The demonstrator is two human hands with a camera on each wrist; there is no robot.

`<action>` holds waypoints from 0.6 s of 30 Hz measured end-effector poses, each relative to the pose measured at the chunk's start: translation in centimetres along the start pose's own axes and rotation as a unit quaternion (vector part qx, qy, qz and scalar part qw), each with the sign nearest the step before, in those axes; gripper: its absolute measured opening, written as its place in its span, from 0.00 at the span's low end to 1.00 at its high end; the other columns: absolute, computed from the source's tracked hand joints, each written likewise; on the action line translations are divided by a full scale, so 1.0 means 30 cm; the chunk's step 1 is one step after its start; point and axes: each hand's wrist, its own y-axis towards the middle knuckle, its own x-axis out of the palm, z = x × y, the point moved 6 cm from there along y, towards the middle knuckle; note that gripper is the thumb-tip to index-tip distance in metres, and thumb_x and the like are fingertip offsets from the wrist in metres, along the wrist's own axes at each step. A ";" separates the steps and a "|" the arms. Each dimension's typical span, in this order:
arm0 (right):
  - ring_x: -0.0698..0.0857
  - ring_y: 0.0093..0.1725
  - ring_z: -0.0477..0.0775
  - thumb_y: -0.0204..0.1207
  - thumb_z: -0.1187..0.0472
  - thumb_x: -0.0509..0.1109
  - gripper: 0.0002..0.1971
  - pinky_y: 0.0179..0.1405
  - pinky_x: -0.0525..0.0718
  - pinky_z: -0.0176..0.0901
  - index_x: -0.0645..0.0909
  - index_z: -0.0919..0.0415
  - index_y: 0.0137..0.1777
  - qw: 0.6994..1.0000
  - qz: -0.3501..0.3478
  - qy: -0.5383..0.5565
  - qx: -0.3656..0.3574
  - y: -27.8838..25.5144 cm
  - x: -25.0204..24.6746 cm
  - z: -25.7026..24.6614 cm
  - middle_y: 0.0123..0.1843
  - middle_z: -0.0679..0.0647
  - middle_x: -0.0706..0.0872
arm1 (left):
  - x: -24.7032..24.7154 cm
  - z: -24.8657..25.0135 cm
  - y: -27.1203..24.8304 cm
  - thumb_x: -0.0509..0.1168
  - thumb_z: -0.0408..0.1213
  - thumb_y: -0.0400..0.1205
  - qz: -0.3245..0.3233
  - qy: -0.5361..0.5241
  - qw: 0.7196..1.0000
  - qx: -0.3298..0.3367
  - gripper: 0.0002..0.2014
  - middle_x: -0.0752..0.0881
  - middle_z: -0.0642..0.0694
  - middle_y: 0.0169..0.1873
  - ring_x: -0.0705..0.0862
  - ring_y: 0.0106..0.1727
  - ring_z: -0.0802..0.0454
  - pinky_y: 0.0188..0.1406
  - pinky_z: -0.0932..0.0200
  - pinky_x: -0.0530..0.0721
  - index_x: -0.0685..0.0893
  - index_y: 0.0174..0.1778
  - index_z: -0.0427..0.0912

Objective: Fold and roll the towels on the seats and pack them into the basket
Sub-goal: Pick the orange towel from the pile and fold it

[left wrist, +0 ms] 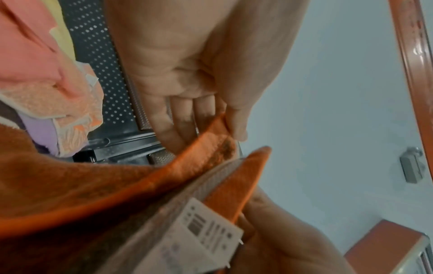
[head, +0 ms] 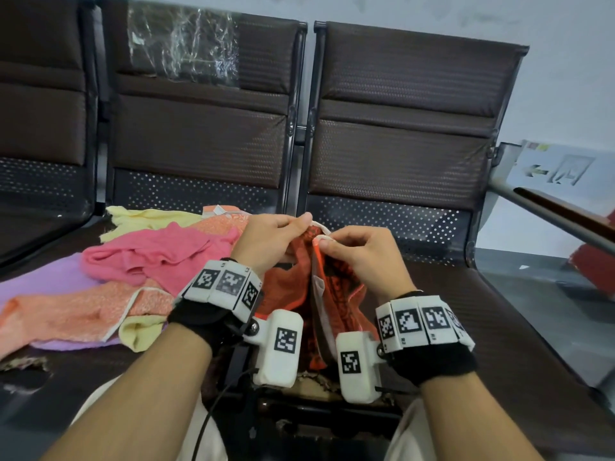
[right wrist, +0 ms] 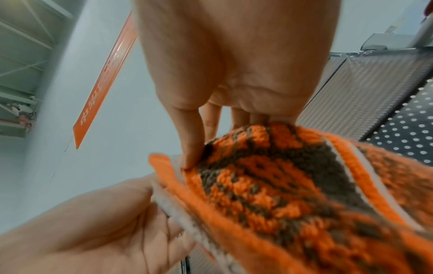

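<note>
Your left hand (head: 271, 236) and right hand (head: 361, 252) each pinch the pale-trimmed top edge of an orange-and-brown patterned terry towel (head: 332, 294), lifting it above the dark bench (head: 466, 311), probably to match corners for folding, beside the loose pile of pastel towels (head: 133, 261).

A white sign (head: 562, 168) on the wall right of the seats carries a left-pointing arrow and a door-like pictogram, with no words that can be made out. An orange banner (right wrist: 100, 89) bears pale characters, too blurred to read. The white tag (left wrist: 201, 229) sewn to the orange towel (left wrist: 93, 185) shows a barcode and fine print, illegible. The wrist bands carry black-and-white square code markers (head: 285, 341).
</note>
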 end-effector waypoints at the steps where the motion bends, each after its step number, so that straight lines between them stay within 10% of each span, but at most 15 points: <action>1: 0.90 0.44 0.56 0.68 0.54 0.80 0.05 0.54 0.85 0.60 0.91 0.55 0.37 1.000 0.015 0.001 0.004 -0.003 -0.007 0.001 0.37 0.54 0.91 | 0.005 0.004 -0.007 0.63 0.43 0.83 -0.015 0.008 1.000 0.004 0.17 0.87 0.32 0.36 0.87 0.38 0.40 0.47 0.48 0.88 0.87 0.48 0.31; 5: 0.87 0.38 0.44 0.68 0.52 0.79 0.06 0.44 0.84 0.43 0.88 0.49 0.31 0.995 0.074 -0.060 -0.017 -0.009 -0.037 -0.003 0.31 0.47 0.89 | 0.034 0.005 -0.028 0.61 0.52 0.82 -0.069 0.031 0.997 0.014 0.23 0.89 0.31 0.40 0.89 0.43 0.39 0.56 0.38 0.85 0.88 0.42 0.32; 9: 0.86 0.35 0.38 0.68 0.51 0.78 0.07 0.37 0.79 0.34 0.87 0.47 0.31 0.992 0.089 -0.087 -0.022 -0.018 -0.043 -0.004 0.30 0.43 0.88 | 0.056 0.012 -0.047 0.69 0.56 0.74 -0.116 0.107 0.985 0.076 0.13 0.92 0.49 0.45 0.90 0.50 0.50 0.56 0.45 0.87 0.91 0.48 0.56; 13: 0.85 0.34 0.36 0.68 0.50 0.78 0.07 0.36 0.78 0.33 0.87 0.47 0.30 0.992 0.089 -0.082 -0.027 -0.018 -0.042 -0.010 0.29 0.42 0.88 | 0.046 0.027 -0.053 0.68 0.35 0.79 -0.084 0.154 0.974 0.141 0.08 0.92 0.52 0.44 0.90 0.50 0.55 0.56 0.49 0.86 0.89 0.50 0.51; 18: 0.85 0.32 0.39 0.68 0.49 0.78 0.09 0.36 0.81 0.37 0.87 0.49 0.30 0.994 0.080 -0.063 -0.043 -0.022 -0.034 -0.031 0.28 0.44 0.88 | 0.021 0.034 -0.048 0.60 0.39 0.84 -0.025 0.260 0.948 0.180 0.11 0.86 0.43 0.31 0.85 0.35 0.45 0.41 0.51 0.84 0.83 0.37 0.41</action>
